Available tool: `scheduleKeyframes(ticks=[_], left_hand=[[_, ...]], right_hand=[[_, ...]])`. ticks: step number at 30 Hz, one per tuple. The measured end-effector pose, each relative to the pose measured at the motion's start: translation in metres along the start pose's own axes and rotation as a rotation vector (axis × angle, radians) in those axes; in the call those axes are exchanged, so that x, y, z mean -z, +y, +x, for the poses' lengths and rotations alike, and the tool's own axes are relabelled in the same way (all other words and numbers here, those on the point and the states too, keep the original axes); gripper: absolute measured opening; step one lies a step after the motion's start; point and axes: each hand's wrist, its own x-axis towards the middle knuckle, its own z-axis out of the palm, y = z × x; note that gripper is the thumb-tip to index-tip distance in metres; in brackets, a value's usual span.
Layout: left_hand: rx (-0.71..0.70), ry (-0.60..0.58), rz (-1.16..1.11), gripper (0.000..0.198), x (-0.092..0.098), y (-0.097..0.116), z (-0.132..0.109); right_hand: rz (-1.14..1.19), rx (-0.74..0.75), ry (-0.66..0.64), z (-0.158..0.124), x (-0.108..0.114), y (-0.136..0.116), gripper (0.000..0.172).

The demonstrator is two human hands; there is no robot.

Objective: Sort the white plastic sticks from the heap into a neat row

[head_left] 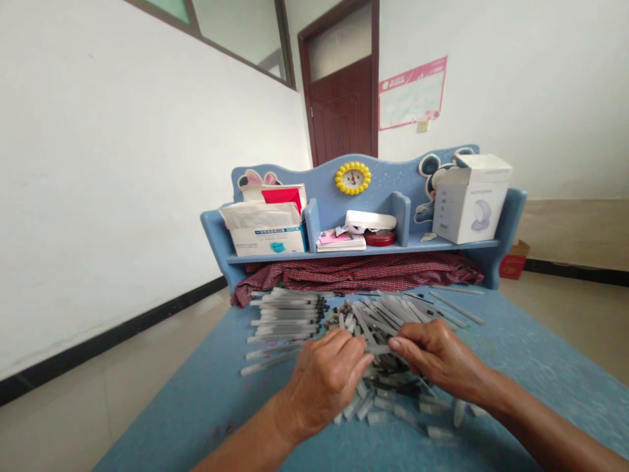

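Closest to the camera it's a pair of bare hands: the left hand (327, 370) is curled into a loose fist with a pale tube (378, 350) coming out of it, and the right hand (437, 354) is pinching the other end between thumb and forefinger. So the tube is strung between the two, just above the messy heap in the middle of the table (196, 406). Looks like one hand per end so the thing can't twist or slip, but that's just a guess. Can't tell how much of it is inside the left fist.

Right under and in front of the hands there's a scatter of frosted caps (378, 417), and just beyond, a jumble of loose pens (393, 308) pointing every which way. Over on the left is a much neater row (289, 314), mostly lying side by side with the dark ends facing right, probably lined up that way to keep them apart from the jumble.

Past all that, a checked cloth (368, 272) is stuffed beneath the blue shelf (314, 177), maybe just to have it out of the way. The shelf has a mask box (268, 240) on the left, a red tin (380, 238) in the middle slot and a white box (457, 203) on the right.
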Motion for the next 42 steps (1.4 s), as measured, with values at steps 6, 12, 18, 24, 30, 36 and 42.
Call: scheduleKeyframes(ticks=[6,12,18,24,30,36,42], left_hand=[[-0.01,0.011,-0.018,0.018,-0.0009,0.0022,-0.0002],[0.011,0.003,-0.032,0.021,-0.0006,0.0029,-0.0005],[0.018,0.014,-0.033,0.02,-0.0009,0.0034,-0.0006],[0.026,0.006,-0.024,0.021,-0.0028,0.0027,-0.0017],[0.014,0.001,-0.028,0.022,-0.0036,0.0025,-0.0019],[0.023,-0.016,-0.027,0.021,-0.0044,0.0021,-0.0019],[0.04,-0.03,-0.02,0.02,-0.0057,0.0017,-0.0028]], right_hand=[[0.268,-0.097,-0.056,-0.0009,-0.001,-0.0005,0.035],[0.457,-0.134,-0.044,0.0004,-0.0006,-0.0005,0.031],[0.093,0.005,-0.003,-0.0006,0.0005,-0.0009,0.046],[0.216,-0.06,-0.029,-0.0005,0.0005,-0.0013,0.034],[0.213,-0.051,-0.045,-0.0003,0.0009,-0.0015,0.034],[0.087,-0.031,-0.024,0.0004,0.0011,-0.0012,0.045],[0.217,-0.091,-0.082,0.0006,0.0003,-0.0003,0.034]])
